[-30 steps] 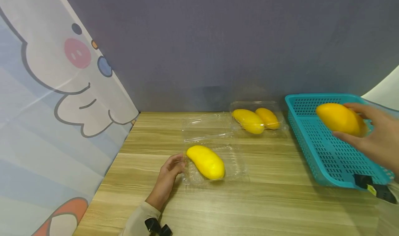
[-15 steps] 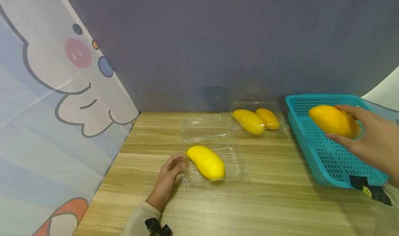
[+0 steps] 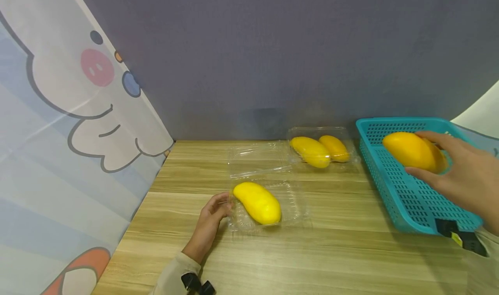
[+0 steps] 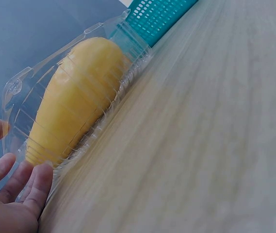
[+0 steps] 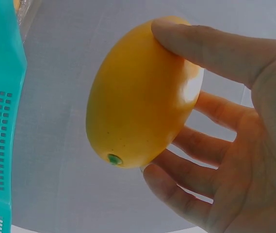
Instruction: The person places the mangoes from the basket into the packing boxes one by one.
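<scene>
My right hand (image 3: 464, 173) grips an orange-yellow mango (image 3: 413, 152) above the teal basket (image 3: 403, 219). In the right wrist view the thumb lies across the mango (image 5: 140, 97), the fingers support its far side, and a green stem spot shows. My left hand (image 3: 210, 217) rests with relaxed fingers against the left side of an opened clear plastic clamshell box (image 3: 294, 199). One yellow mango (image 3: 259, 203) lies in this box, tilted across its left half. Seen from the left wrist, fingertips (image 4: 40, 177) touch the box's wall beside the mango's narrow end.
Behind, a second clear clamshell box (image 3: 345, 132) holds two mangoes (image 3: 310, 151), close to the basket's left side. A grey panel (image 3: 257, 61) stands at the back of the wooden table (image 3: 312, 260). A cartoon-printed sheet (image 3: 50, 165) borders the left.
My right hand has moved a little left with the mango, over the basket. The left hand, the opened box and its mango stay where they were.
</scene>
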{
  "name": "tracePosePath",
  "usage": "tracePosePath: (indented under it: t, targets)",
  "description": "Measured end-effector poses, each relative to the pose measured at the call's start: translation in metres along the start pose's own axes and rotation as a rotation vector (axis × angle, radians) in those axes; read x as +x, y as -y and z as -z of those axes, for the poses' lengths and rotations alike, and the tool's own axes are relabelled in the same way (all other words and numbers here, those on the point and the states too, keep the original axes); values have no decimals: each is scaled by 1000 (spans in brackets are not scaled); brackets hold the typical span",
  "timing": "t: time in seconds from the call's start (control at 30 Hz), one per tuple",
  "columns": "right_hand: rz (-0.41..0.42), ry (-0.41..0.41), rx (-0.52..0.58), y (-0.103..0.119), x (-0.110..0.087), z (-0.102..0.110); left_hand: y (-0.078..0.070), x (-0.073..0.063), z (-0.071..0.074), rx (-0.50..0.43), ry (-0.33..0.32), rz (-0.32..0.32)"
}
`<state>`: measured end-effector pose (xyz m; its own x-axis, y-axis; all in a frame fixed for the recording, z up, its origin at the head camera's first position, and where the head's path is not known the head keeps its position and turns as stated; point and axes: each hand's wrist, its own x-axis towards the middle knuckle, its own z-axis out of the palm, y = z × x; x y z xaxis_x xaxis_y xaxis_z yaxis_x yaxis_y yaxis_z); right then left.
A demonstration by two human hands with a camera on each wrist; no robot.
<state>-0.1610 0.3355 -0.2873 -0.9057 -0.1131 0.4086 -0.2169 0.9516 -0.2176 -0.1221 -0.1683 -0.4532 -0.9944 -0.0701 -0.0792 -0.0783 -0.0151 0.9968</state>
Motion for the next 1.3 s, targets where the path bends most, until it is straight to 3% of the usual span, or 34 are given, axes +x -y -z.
tracePosePath:
  t: [0.47,0.83,1.3]
  targets:
    - [-9,57,-31,6,-3,0,-2,-1,-1,-1,-5,14]
    - [11,41,-28,5,-2,0,-1,-1,0,-2,-11,13]
    - [88,36,-17,19,-3,2,1,0,0,-6,-11,23]
